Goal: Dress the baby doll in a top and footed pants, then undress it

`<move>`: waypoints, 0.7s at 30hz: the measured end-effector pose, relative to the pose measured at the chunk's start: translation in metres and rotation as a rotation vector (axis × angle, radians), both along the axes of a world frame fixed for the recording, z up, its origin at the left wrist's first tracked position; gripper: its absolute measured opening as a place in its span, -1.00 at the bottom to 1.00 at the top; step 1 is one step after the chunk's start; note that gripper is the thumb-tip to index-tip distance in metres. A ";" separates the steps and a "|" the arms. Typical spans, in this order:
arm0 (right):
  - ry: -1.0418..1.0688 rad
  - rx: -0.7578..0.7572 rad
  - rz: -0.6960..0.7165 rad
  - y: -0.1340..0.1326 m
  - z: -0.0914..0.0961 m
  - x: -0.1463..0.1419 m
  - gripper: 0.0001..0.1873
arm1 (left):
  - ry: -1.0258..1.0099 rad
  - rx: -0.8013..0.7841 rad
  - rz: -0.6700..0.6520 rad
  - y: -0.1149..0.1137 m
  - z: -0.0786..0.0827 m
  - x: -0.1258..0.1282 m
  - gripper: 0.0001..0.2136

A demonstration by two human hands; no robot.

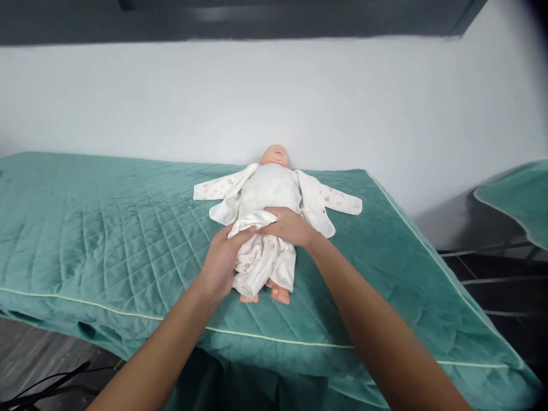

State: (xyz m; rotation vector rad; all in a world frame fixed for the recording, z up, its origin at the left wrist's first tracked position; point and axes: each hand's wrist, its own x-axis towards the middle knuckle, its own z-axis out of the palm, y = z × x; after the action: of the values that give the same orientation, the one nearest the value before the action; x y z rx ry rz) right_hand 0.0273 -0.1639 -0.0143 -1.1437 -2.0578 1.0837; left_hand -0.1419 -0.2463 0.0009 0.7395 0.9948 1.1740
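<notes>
A baby doll [274,154] lies on its back on the green quilted cover, head toward the wall and feet toward me. Its printed white jacket [314,200] is spread open with both sleeves out to the sides, showing the pale torso [269,187]. White printed baby pants [265,260] are bunched around its legs, and the bare feet stick out below. My left hand [222,257] is closed on the pants' upper edge at the left. My right hand [289,225] reaches over the waist, its fingers closed on the same fabric near the left hand's fingertips.
The green quilted cover [107,228] drapes over the table, with a light piping along its edges. Behind it stands a white wall [192,97], with a dark panel [257,20] overhead. Another green-covered piece [520,197] is at the right. Black cables [55,385] lie on the floor at lower left.
</notes>
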 end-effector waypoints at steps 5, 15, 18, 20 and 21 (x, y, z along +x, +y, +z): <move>-0.325 0.157 0.060 0.003 0.002 -0.004 -0.84 | -0.057 -0.073 0.068 -0.035 0.004 0.000 -0.72; -0.479 0.182 0.133 -0.003 0.003 -0.005 -0.80 | -0.220 -0.137 0.215 -0.096 -0.011 0.001 -0.83; -0.509 0.173 0.152 -0.004 0.002 -0.005 -0.78 | -0.232 -0.170 0.254 -0.113 -0.022 0.002 -0.79; -0.516 0.166 0.169 -0.005 0.002 -0.005 -0.81 | -0.223 -0.179 0.280 -0.121 -0.030 0.003 -0.74; -0.514 0.164 0.179 -0.005 0.002 -0.005 -0.83 | -0.214 -0.178 0.291 -0.124 -0.034 0.003 -0.71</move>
State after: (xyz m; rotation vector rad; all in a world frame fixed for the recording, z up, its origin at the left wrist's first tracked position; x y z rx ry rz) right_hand 0.0221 -0.1687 -0.0121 -1.2675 -2.6324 0.7257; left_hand -0.1389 -0.3707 -0.0329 0.3265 1.0327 1.3634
